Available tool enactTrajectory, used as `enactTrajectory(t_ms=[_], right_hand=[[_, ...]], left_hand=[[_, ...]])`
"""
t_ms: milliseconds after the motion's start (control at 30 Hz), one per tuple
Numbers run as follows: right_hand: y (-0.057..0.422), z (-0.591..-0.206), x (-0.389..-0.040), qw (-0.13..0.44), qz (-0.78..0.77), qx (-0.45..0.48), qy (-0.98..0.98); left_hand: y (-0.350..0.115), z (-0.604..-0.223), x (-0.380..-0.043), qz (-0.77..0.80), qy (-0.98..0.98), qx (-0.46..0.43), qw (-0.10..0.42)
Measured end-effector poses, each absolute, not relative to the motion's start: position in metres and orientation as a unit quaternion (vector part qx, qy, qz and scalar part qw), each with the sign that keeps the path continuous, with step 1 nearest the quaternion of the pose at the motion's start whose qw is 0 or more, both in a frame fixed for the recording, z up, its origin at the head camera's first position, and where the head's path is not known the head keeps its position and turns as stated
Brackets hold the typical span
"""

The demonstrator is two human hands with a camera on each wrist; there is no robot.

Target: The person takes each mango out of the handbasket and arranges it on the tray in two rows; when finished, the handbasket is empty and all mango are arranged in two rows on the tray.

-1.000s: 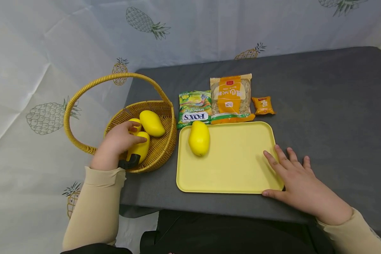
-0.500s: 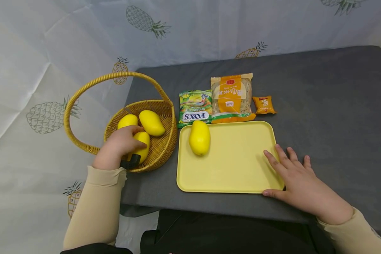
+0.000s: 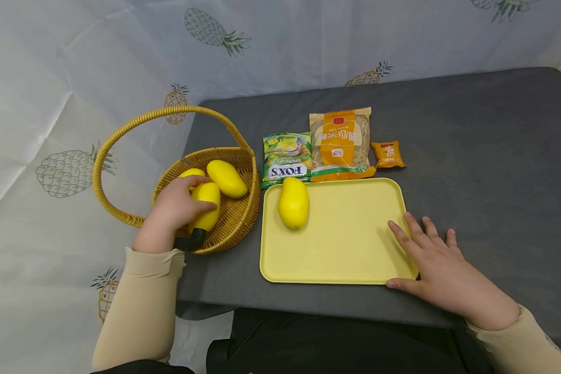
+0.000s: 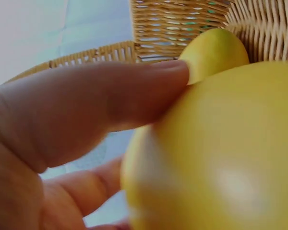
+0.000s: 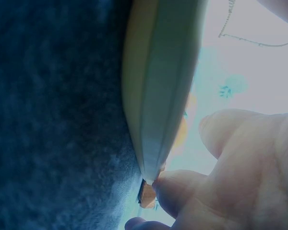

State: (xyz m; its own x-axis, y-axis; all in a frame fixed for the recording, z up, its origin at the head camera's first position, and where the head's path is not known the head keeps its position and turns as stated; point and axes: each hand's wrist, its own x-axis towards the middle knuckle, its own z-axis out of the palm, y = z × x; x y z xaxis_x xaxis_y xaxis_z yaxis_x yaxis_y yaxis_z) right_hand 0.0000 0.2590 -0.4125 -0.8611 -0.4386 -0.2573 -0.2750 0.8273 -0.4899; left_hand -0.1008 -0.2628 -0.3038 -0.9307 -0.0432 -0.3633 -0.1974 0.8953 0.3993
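Observation:
Inside the wicker basket (image 3: 237, 228), my left hand (image 3: 175, 205) grips a yellow mango (image 3: 208, 195), thumb on one side and fingers on the other. That mango (image 4: 225, 158) fills much of the left wrist view. A second mango (image 3: 227, 179) lies beside it, and a third mango (image 3: 192, 172) is partly hidden behind my fingers. On the pale yellow tray (image 3: 346, 239), one mango (image 3: 293, 202) rests at the upper left. My right hand (image 3: 441, 270) lies spread at the tray's right edge, fingertips touching or just over its rim; it holds nothing.
Behind the tray lie a green Fox's candy bag (image 3: 287, 158), a larger orange and clear food bag (image 3: 340, 145) and a small orange packet (image 3: 388, 155). The basket's tall handle (image 3: 168, 110) arches over its left side. A grey cloth (image 3: 486, 156) covers the table.
My left hand's fingers have come round the nearer mango, which has risen slightly and moved away from me. The mango beside it has shifted slightly right. My right hand stays put.

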Motion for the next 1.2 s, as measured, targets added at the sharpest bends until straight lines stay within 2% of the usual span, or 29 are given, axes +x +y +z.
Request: enactTrajectory(t_ms=[433, 733, 933, 1200], right_hand=[[0.259, -0.414, 0.000, 0.180, -0.225, -0.188, 0.939], [0.259, -0.413, 0.000, 0.182, -0.223, -0.188, 0.939], [0.260, -0.413, 0.000, 0.187, -0.226, -0.185, 0.938], [0.258, -0.413, -0.001, 0.188, -0.229, -0.183, 0.937]], left_hand=[[-0.247, -0.294, -0.092, 0.363, 0.931, -0.049, 0.013], [-0.207, -0.281, -0.073, 0.423, 0.902, -0.006, -0.085], [-0.173, -0.289, -0.063, 0.448, 0.887, 0.044, -0.103], [-0.132, -0.308, -0.061, 0.494, 0.862, 0.084, -0.072]])
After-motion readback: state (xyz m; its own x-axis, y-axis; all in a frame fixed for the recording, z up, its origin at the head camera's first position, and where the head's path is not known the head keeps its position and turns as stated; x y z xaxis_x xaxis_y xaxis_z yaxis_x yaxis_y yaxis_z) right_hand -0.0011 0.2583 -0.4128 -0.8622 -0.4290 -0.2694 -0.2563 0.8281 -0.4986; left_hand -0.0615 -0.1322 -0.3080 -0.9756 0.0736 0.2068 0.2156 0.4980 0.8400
